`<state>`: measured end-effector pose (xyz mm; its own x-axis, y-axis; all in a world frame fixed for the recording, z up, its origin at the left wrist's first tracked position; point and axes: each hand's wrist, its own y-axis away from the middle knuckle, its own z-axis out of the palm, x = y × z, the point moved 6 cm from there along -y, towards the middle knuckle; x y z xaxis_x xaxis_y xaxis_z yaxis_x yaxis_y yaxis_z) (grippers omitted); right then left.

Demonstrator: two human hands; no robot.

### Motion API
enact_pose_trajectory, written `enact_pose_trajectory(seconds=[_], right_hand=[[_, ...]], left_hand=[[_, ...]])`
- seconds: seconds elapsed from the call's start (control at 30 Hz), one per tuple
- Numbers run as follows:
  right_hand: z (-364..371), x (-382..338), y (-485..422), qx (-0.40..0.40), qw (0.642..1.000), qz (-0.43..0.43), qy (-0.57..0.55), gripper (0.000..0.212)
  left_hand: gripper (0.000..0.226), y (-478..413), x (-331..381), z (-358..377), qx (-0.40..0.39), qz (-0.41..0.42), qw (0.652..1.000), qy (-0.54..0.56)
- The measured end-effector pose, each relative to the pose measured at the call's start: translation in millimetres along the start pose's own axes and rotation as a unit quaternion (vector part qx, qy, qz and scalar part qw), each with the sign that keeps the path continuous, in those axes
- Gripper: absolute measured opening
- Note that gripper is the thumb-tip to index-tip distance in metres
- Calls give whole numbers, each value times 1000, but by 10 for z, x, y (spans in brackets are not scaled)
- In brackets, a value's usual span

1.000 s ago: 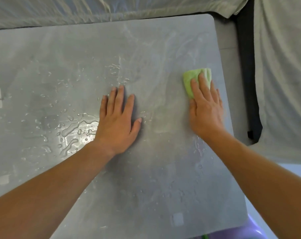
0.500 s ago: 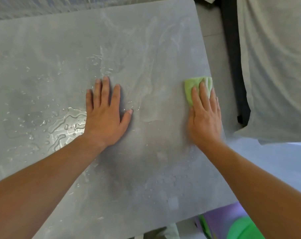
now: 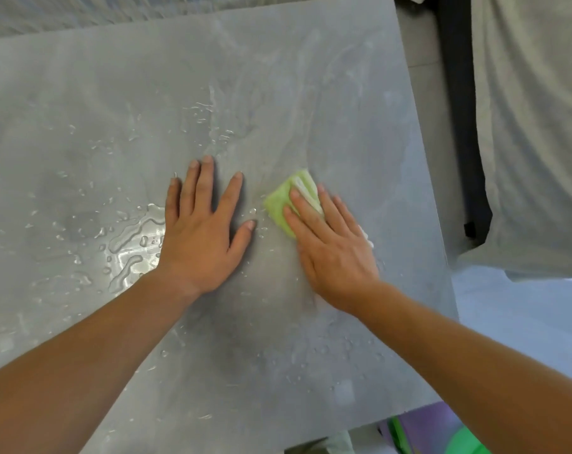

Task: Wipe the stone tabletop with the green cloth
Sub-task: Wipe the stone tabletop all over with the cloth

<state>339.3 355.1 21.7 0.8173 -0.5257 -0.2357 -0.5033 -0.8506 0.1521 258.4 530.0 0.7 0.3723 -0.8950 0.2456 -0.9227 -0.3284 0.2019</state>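
The grey stone tabletop [image 3: 310, 93] fills most of the view and is wet. A folded green cloth [image 3: 281, 201] lies on it near the middle. My right hand [image 3: 333, 247] presses flat on the cloth, fingers spread over its near part, so only the far left corner shows. My left hand [image 3: 201, 231] rests palm down on the bare stone just left of the cloth, fingers apart, holding nothing. A puddle of water [image 3: 130, 244] and scattered drops sit to the left of my left hand.
The table's right edge [image 3: 432, 191] runs past a grey floor strip, with pale fabric-covered furniture [image 3: 533, 126] beyond. Crumpled plastic sheeting [image 3: 114, 11] lies along the far edge. Purple and green objects [image 3: 441, 434] show below the near right corner.
My right hand has slid the cloth leftward from near the table's right edge to the middle, close to my left thumb. My left hand has stayed planted on the stone.
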Motion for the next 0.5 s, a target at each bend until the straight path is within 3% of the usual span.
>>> enact_pose_trajectory(seconds=[0.07,0.23,0.4,0.5], right_hand=[[-23,95,-105,-2,999,-35,6,55],[-84,215,-752,37,995,93,-7,63],[132,-165,204,-23,997,-71,21,64],[87,-53,219,-50,995,-80,28,63]], left_hand=[[71,13,-13,6,0,4,1000,0],[73,6,-31,35,3,9,1000,-1],[75,37,-23,-50,-14,13,1000,-10],[75,214,30,-56,-23,16,1000,-6]])
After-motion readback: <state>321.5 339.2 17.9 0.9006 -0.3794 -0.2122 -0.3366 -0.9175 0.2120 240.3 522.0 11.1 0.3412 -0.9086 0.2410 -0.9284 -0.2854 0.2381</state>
